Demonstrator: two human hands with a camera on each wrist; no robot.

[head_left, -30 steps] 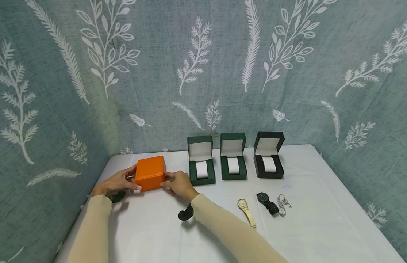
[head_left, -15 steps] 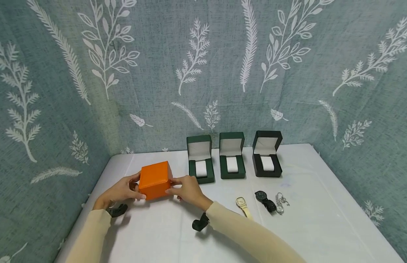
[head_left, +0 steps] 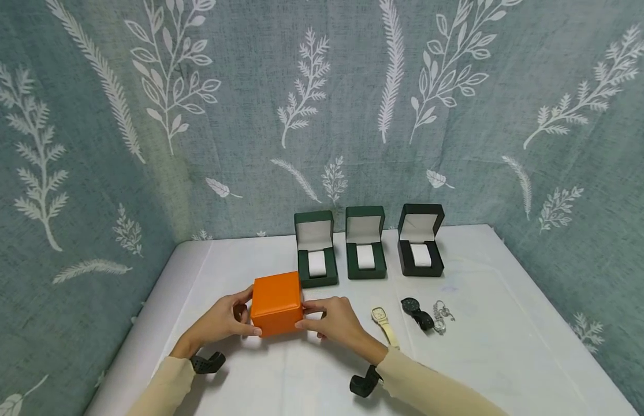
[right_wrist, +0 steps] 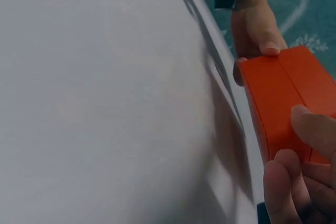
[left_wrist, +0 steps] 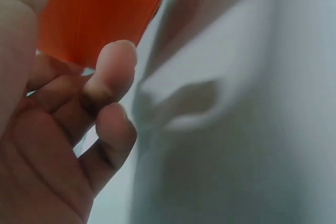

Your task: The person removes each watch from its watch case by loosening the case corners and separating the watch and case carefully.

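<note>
An orange watch box point(head_left: 276, 303), its lid closed, is held between both hands just above the white table. My left hand point(head_left: 223, 320) grips its left side, thumb at the front lower corner. From the right, my right hand point(head_left: 337, 323) pinches the opposite side, thumb on the front face. In the left wrist view the box's orange wall point(left_wrist: 105, 14) shows behind curled fingertips point(left_wrist: 116, 69). The right wrist view shows the seam between lid and base on the box point(right_wrist: 286, 93), with the right thumb point(right_wrist: 310, 124) near that line.
Two green watch boxes point(head_left: 317, 281) point(head_left: 365, 274) and a black watch box point(head_left: 421, 270) stand with lids up along the back, white cushions inside. Nearer lie a gold watch point(head_left: 385, 327), a black watch point(head_left: 417, 314) and a silver watch point(head_left: 440, 318). A patterned curtain point(head_left: 238, 115) hangs behind the table.
Both hands have carried the orange watch box to the right and toward the front, from the far left of the table to before the left green box. The other boxes and watches stayed put.
</note>
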